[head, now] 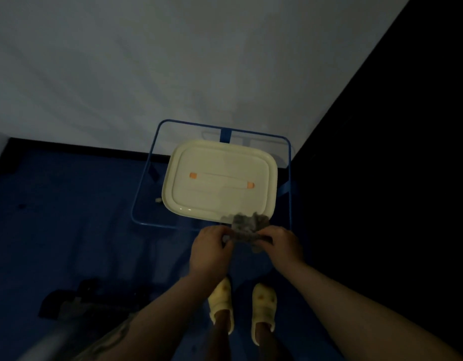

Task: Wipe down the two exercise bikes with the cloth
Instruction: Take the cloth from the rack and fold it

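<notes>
A small grey cloth (247, 226) is bunched between both hands, low in the middle of the view. My left hand (211, 247) pinches its left edge and my right hand (283, 243) pinches its right edge. The hands are held over the near edge of a blue-framed glass table (290, 178). At the lower left a dark machine part (69, 300), perhaps the base of an exercise bike, lies in shadow and is hard to make out.
A cream lidded box (220, 181) with orange clips sits on the glass table. A white wall (173, 61) is behind, a dark wall (394, 178) to the right. The floor (56, 217) is blue. My feet in yellow slippers (242, 308) stand close to the table.
</notes>
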A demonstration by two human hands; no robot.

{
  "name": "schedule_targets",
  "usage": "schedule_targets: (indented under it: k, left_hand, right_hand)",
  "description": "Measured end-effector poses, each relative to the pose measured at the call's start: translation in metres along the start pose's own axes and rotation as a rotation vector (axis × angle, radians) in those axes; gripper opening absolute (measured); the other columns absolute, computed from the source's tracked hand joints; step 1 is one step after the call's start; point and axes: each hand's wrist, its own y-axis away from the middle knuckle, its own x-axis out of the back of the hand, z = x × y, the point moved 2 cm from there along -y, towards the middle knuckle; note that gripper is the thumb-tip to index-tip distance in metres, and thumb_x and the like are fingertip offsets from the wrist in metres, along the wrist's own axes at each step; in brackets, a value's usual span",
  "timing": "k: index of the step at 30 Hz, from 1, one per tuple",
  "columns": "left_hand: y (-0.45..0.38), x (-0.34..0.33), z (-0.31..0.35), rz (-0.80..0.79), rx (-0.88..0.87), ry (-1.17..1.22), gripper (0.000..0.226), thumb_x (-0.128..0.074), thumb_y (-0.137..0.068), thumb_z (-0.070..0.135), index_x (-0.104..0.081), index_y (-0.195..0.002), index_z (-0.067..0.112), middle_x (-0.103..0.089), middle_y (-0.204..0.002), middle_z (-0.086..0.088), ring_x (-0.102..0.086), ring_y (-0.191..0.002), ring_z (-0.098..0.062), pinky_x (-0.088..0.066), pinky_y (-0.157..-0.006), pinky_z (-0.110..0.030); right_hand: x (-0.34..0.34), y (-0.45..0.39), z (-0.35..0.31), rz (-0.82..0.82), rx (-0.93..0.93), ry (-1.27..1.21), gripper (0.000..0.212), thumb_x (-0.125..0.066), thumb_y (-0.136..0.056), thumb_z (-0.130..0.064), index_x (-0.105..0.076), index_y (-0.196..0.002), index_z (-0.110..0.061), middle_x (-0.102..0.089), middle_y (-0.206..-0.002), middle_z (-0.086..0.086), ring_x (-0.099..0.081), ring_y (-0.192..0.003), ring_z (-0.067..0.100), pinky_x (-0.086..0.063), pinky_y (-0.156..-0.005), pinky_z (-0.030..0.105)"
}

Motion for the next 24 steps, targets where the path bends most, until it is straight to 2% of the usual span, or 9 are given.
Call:
schedule_targets:
  k: [3,7,10,12,14,17,21,24]
  left_hand:
    - [-0.001,0.003,0.001,-0.024,0.008,0.022,0.021,-0.057,-0.088,0.016,-0.068,-0.104,0.023,-0.064,-0.101,0.005,-0.056,-0.098,-0.011,-0.04,-0.077,-0.024]
    - [0.002,0.019,0.004,-0.042,0.011,0.065,0.024,-0.058,-0.086,0.014,-0.066,-0.105,0.026,-0.065,-0.104,0.007,-0.059,-0.097,-0.011,-0.041,-0.077,-0.022]
    - [0.011,0.04,0.009,-0.014,-0.014,0.098,0.025,-0.058,-0.085,0.011,-0.066,-0.105,0.024,-0.066,-0.109,0.005,-0.059,-0.102,-0.012,-0.045,-0.086,-0.027]
    - [0.02,0.055,0.01,0.004,-0.008,0.111,0.026,-0.058,-0.087,0.011,-0.066,-0.109,0.02,-0.066,-0.113,0.003,-0.058,-0.106,-0.014,-0.046,-0.092,-0.031]
    - [0.032,0.068,0.011,0.031,0.015,0.145,0.026,-0.056,-0.089,0.012,-0.064,-0.112,0.018,-0.065,-0.115,0.002,-0.058,-0.106,-0.014,-0.045,-0.093,-0.029]
    - [0.053,0.083,0.01,0.097,0.07,0.229,0.026,-0.054,-0.092,0.011,-0.064,-0.115,0.019,-0.065,-0.115,0.003,-0.057,-0.105,-0.009,-0.041,-0.086,-0.021]
    - [0.088,0.096,0.01,0.223,0.156,0.29,0.026,-0.053,-0.093,0.011,-0.064,-0.116,0.016,-0.064,-0.117,0.003,-0.056,-0.108,-0.008,-0.04,-0.089,-0.019]
    - [0.124,0.097,0.01,0.323,0.182,0.318,0.027,-0.053,-0.093,0.011,-0.064,-0.116,0.017,-0.063,-0.118,0.004,-0.055,-0.109,-0.007,-0.039,-0.088,-0.018]
  right_hand:
    - [0.005,0.001,-0.003,0.034,0.057,0.036,0.011,-0.07,-0.087,-0.019,-0.076,-0.096,-0.017,-0.07,-0.097,-0.001,-0.061,-0.092,0.017,-0.051,-0.077,0.034]
    - [0.014,0.009,-0.024,0.1,0.102,0.04,0.011,-0.066,-0.09,-0.023,-0.071,-0.096,-0.016,-0.066,-0.1,-0.001,-0.06,-0.092,0.016,-0.043,-0.07,0.024]
    - [0.026,0.029,-0.046,0.133,0.124,0.037,0.011,-0.059,-0.094,-0.032,-0.062,-0.095,-0.021,-0.062,-0.093,-0.005,-0.057,-0.085,0.014,-0.048,-0.067,0.033]
    - [0.034,0.045,-0.061,0.143,0.168,0.029,0.013,-0.053,-0.097,-0.034,-0.056,-0.094,-0.022,-0.06,-0.086,-0.007,-0.056,-0.078,0.011,-0.046,-0.062,0.034]
    - [0.039,0.061,-0.077,0.149,0.185,-0.038,0.015,-0.049,-0.098,-0.036,-0.052,-0.093,-0.023,-0.06,-0.083,-0.008,-0.056,-0.074,0.008,-0.043,-0.059,0.031]
    - [0.04,0.079,-0.1,0.146,0.146,-0.263,0.016,-0.051,-0.098,-0.034,-0.054,-0.095,-0.019,-0.062,-0.088,-0.005,-0.059,-0.081,0.009,-0.047,-0.064,0.028]
    - [0.042,0.099,-0.122,0.151,0.173,-0.503,0.012,-0.059,-0.095,-0.025,-0.057,-0.09,-0.013,-0.063,-0.085,-0.003,-0.059,-0.078,0.003,-0.044,-0.061,0.011]
    - [0.045,0.112,-0.13,0.066,0.201,-0.563,0.013,-0.07,-0.087,-0.022,-0.061,-0.089,-0.012,-0.065,-0.084,0.001,-0.06,-0.075,0.003,-0.046,-0.061,0.013]
